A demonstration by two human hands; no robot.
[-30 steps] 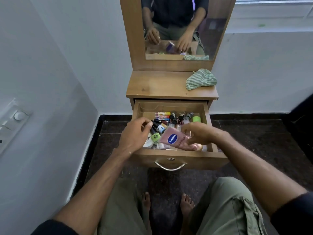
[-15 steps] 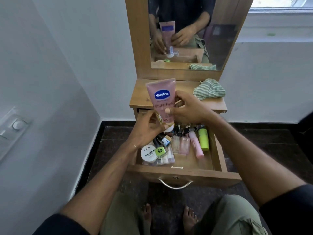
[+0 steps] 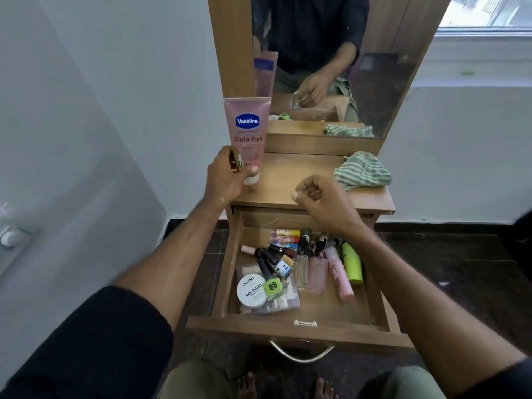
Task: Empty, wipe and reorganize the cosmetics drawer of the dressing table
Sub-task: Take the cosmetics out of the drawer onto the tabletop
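My left hand [image 3: 227,180] grips a pink Vaseline tube [image 3: 247,131] near its cap and holds it upright, cap down, at the left end of the dressing table top [image 3: 293,180]. A small olive item is tucked in the same fingers. My right hand [image 3: 322,203] hovers above the back of the open drawer [image 3: 299,331], fingers curled, with a thin pale stick showing between them. In the drawer lie a white nail polish remover jar [image 3: 251,290], a green polish bottle [image 3: 273,289], a neon green tube [image 3: 352,266], a pink tube [image 3: 339,276] and several small bottles.
A striped green cloth [image 3: 362,171] lies bunched on the right of the table top. The mirror [image 3: 331,67] rises behind it. A white wall with a switch [image 3: 11,234] stands close on the left. My knees and bare feet are under the drawer handle [image 3: 300,355].
The Vaseline tube came up out of the drawer and passed from my right hand to my left, which carried it to the top's left end. My right hand let go and drew back.
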